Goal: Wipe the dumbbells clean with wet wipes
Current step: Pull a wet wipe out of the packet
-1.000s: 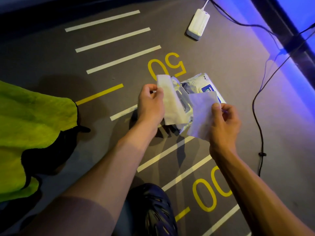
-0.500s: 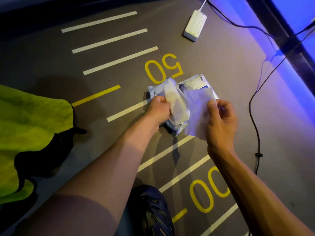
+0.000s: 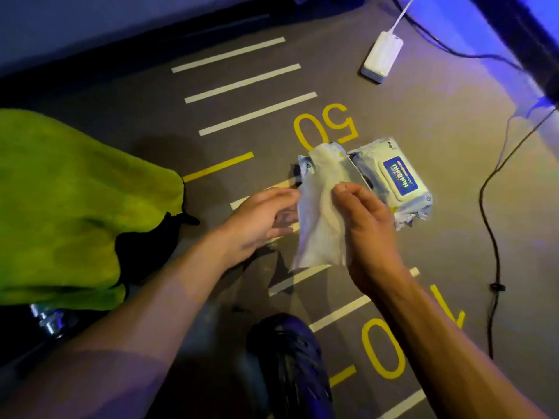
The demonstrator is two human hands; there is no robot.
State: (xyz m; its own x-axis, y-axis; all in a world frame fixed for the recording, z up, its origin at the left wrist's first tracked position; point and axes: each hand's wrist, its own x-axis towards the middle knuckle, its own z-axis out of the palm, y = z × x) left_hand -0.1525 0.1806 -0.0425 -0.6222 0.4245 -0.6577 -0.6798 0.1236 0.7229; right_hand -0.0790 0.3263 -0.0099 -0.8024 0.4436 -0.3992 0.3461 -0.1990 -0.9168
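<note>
A white wet wipe [image 3: 322,213] hangs unfolded between my hands above the grey gym floor. My right hand [image 3: 367,228] pinches it near its upper middle. My left hand [image 3: 260,220] holds its left edge with relaxed fingers. The wet wipe pack [image 3: 396,179], white with a blue label and its lid down, lies on the floor just beyond my right hand. A chrome dumbbell end [image 3: 50,320] shows at the lower left, mostly hidden under a green cloth.
A lime-green towel [image 3: 69,204] covers the floor at left. A white power adapter [image 3: 382,57] lies at the far right, and black cables [image 3: 487,225] run along the right side. My dark shoe [image 3: 290,367] is at the bottom centre.
My left hand let go of the pack, which now lies flat on the floor with its lid down. Both hands now hold the wipe spread out between them.
</note>
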